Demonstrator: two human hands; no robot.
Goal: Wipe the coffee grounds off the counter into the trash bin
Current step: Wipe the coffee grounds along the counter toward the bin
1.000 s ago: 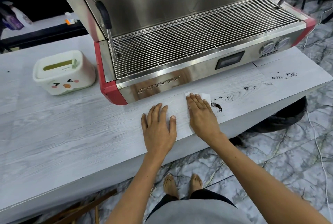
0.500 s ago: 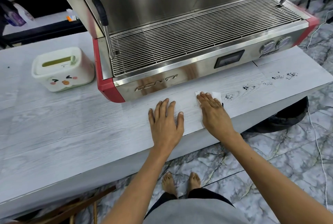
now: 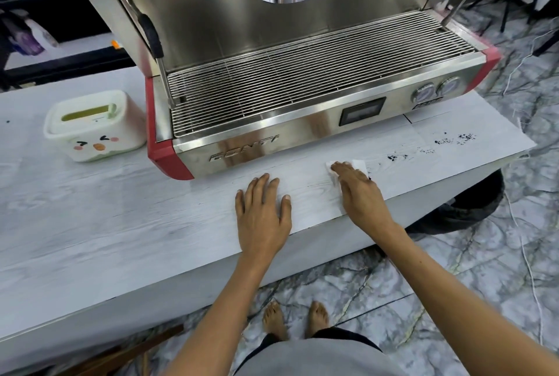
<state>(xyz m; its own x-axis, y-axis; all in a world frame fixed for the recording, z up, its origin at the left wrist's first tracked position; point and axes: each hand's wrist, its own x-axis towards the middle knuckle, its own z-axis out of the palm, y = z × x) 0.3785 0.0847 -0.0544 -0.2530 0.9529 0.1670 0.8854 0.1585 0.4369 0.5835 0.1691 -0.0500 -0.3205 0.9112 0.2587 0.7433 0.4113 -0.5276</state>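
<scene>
My right hand (image 3: pixel 361 194) lies flat on a white tissue (image 3: pixel 357 164) and presses it against the pale wood-grain counter (image 3: pixel 121 224), just in front of the espresso machine. Dark coffee grounds (image 3: pixel 396 157) lie in small patches to the right of the tissue, with more grounds (image 3: pixel 453 139) scattered near the counter's right end. My left hand (image 3: pixel 261 212) rests palm down on the counter beside the right hand, fingers spread, holding nothing. A black trash bin (image 3: pixel 462 209) stands on the floor below the counter's right end, mostly hidden by the counter.
A steel and red espresso machine (image 3: pixel 302 88) fills the back of the counter. A white lidded box with a cartoon face (image 3: pixel 93 127) sits to its left. White cables (image 3: pixel 526 254) trail over the marble floor at the right.
My right hand has slid the tissue to the right along the counter, over the nearest dark patch of grounds. My left hand has shifted right a little too.
</scene>
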